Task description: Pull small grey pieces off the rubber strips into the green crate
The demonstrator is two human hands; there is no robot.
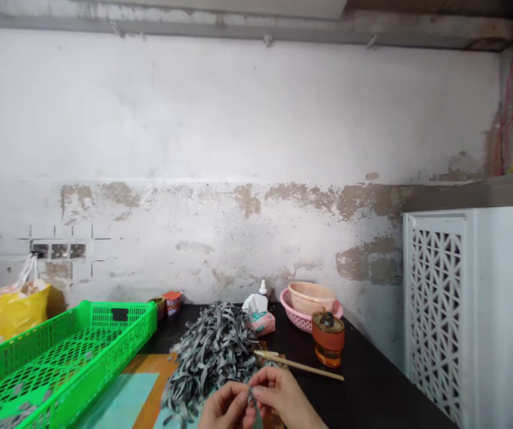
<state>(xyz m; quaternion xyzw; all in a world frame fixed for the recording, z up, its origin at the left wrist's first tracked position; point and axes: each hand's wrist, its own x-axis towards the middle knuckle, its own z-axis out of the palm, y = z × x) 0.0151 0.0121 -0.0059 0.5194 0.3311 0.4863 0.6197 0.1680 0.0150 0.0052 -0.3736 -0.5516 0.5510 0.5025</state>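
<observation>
Both of my hands sit at the bottom centre of the view, close together over the table. My left hand (pixel 224 409) and my right hand (pixel 278 398) pinch a small grey strip piece (pixel 250 394) between their fingertips. Its exact shape is partly hidden by my fingers. Just beyond them lies a large heap of grey rubbery strips (pixel 209 357), which spreads down to my left hand. A thin wooden stick with a pale tip (pixel 298 366) lies to the right of the heap, beyond my right hand.
A bright green plastic mesh tray (pixel 59 363) stands at the left beside a teal mat (pixel 120 402) on the black table (pixel 363 387). At the back stand a pink basket (pixel 301 314), tissue box (pixel 261 323) and orange jar (pixel 327 339). A white lattice cabinet (pixel 435 316) stands right.
</observation>
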